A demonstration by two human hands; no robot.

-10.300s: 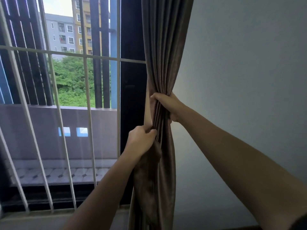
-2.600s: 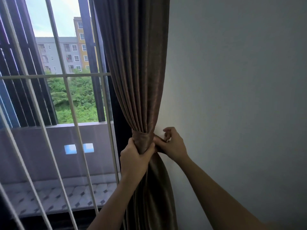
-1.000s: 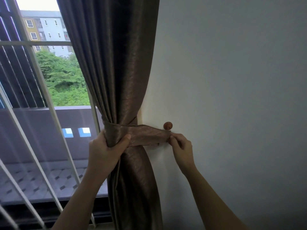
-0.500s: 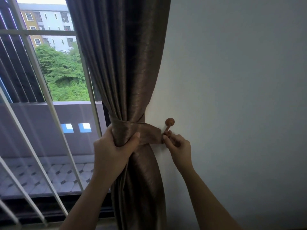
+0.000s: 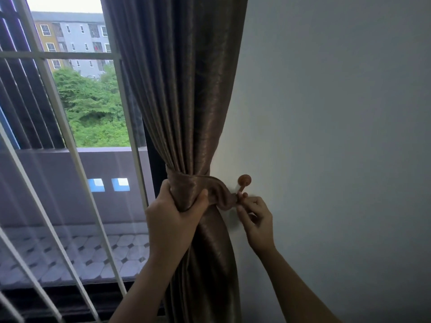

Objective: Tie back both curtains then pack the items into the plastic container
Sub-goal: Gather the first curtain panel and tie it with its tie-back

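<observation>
A brown curtain (image 5: 186, 101) hangs gathered at the right edge of the window, next to the wall. A matching fabric tieback (image 5: 210, 186) wraps round it at waist height. My left hand (image 5: 173, 213) grips the bunched curtain and the tieback from the left. My right hand (image 5: 255, 217) pinches the tieback's end just below a small brown wall hook (image 5: 244, 181). The tieback's end touches the hook's stem. The plastic container and the items are out of view.
White window bars (image 5: 70, 141) slant across the pane on the left, with a balcony and buildings beyond. A plain pale wall (image 5: 338, 136) fills the right side.
Over the last second the tieback's end has gone from stretched flat below the hook to bunched up against the hook's stem. My left hand has kept its grip on the curtain.
</observation>
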